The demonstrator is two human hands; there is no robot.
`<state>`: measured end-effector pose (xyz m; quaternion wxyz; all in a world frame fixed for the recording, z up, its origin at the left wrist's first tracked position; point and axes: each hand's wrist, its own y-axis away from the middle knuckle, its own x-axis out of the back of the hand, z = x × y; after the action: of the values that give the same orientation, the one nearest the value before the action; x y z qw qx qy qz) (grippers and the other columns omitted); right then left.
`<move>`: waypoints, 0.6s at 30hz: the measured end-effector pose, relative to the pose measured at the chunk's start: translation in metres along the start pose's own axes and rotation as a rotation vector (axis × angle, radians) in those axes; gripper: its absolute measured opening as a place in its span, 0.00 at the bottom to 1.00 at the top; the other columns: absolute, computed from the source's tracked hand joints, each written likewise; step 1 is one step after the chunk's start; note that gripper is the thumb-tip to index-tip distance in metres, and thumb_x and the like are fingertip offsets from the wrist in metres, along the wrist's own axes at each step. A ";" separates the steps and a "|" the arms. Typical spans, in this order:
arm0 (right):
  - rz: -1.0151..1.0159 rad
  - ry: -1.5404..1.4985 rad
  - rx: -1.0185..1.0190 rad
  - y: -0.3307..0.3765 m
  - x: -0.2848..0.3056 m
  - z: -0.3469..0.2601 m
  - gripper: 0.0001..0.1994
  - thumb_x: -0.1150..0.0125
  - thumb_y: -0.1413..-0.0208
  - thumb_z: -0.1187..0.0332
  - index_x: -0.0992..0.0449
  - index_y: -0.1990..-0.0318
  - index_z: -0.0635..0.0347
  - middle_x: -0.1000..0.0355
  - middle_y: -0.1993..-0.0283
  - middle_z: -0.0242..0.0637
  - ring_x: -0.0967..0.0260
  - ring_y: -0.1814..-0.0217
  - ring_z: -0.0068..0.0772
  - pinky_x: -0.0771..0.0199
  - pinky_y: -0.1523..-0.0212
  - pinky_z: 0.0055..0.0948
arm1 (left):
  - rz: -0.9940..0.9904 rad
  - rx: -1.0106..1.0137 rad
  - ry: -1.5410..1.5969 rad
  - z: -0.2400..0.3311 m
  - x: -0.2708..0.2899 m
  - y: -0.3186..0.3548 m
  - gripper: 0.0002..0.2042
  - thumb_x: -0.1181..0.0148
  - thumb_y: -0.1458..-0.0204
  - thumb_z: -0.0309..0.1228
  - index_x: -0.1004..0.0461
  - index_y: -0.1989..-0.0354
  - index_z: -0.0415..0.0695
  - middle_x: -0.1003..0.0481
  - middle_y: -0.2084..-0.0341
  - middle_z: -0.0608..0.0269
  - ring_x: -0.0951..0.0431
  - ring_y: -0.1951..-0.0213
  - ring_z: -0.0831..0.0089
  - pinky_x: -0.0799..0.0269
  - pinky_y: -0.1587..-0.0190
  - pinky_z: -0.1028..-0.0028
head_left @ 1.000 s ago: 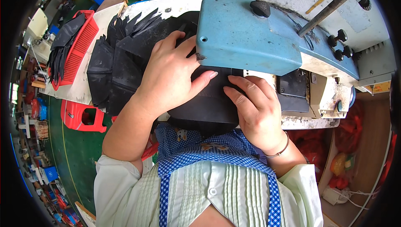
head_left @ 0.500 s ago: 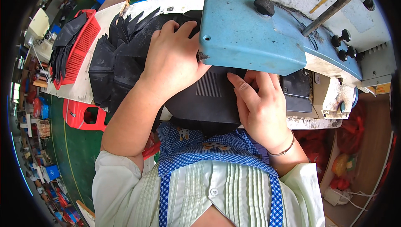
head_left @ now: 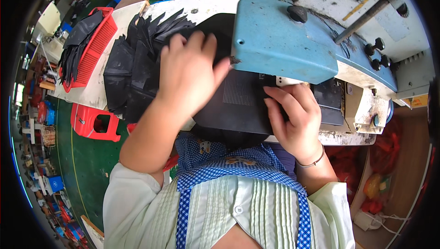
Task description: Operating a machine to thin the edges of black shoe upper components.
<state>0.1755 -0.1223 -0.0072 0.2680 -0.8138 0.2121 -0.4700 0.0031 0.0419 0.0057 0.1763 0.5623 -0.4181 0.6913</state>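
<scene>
One white table [head_left: 94, 94] carries one blue machine head [head_left: 284, 38] toward its right end, a heap of black pieces [head_left: 133, 65], too layered to count, left of centre, and one black panel [head_left: 215, 116] at the front edge, partly hidden by the machine head. One red basket [head_left: 97, 49] sits near the left edge. Of two hands, the blurred left hand [head_left: 190, 68] is spread and empty above the panel's left side; the right hand [head_left: 295, 116] curls at its right side, grip unclear; the panel has one ribbed patch [head_left: 238, 93]

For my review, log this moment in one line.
left hand: spread over black panel, contact unclear; right hand: curled at panel's right edge; blue machine head: overhangs panel; black pieces: piled left
</scene>
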 end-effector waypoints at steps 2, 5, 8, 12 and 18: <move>0.038 -0.104 -0.011 0.003 0.004 0.001 0.12 0.30 0.53 0.82 0.17 0.59 0.64 0.25 0.67 0.41 0.26 0.66 0.44 0.24 0.63 0.37 | 0.022 -0.160 0.068 0.020 0.018 0.044 0.23 0.33 0.47 0.42 0.21 0.47 0.41 0.25 0.45 0.56 0.30 0.47 0.50 0.31 0.52 0.55; -0.059 -0.168 -0.040 -0.003 0.006 -0.007 0.14 0.28 0.51 0.78 0.18 0.55 0.66 0.23 0.61 0.44 0.24 0.61 0.47 0.23 0.58 0.38 | -0.103 -0.225 0.314 0.037 0.039 0.096 0.23 0.36 0.46 0.31 0.24 0.41 0.38 0.28 0.37 0.54 0.30 0.40 0.51 0.31 0.45 0.57; -0.180 -0.168 0.083 -0.022 -0.007 -0.027 0.26 0.26 0.53 0.72 0.23 0.44 0.67 0.24 0.49 0.49 0.26 0.50 0.53 0.24 0.48 0.44 | 0.101 -0.133 0.589 0.017 0.030 0.096 0.20 0.45 0.43 0.19 0.27 0.40 0.35 0.29 0.39 0.42 0.22 0.44 0.50 0.25 0.42 0.59; -0.264 -0.024 0.158 -0.024 -0.039 -0.045 0.29 0.27 0.52 0.66 0.25 0.41 0.65 0.26 0.41 0.49 0.29 0.42 0.54 0.29 0.41 0.48 | 0.316 0.142 0.669 -0.013 0.015 0.072 0.21 0.39 0.44 0.16 0.27 0.40 0.37 0.27 0.41 0.51 0.20 0.49 0.63 0.22 0.51 0.68; -0.223 -0.166 0.132 -0.022 -0.035 -0.045 0.34 0.26 0.55 0.72 0.30 0.37 0.68 0.27 0.42 0.50 0.30 0.42 0.56 0.29 0.41 0.46 | 0.046 0.124 0.993 -0.051 0.020 0.063 0.08 0.32 0.45 0.21 0.17 0.57 0.39 0.20 0.64 0.64 0.24 0.67 0.80 0.30 0.63 0.79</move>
<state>0.1213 -0.0954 0.0029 0.2839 -0.8489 0.0664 -0.4410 -0.0797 0.0397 -0.0010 0.3051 0.1654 -0.2540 0.9028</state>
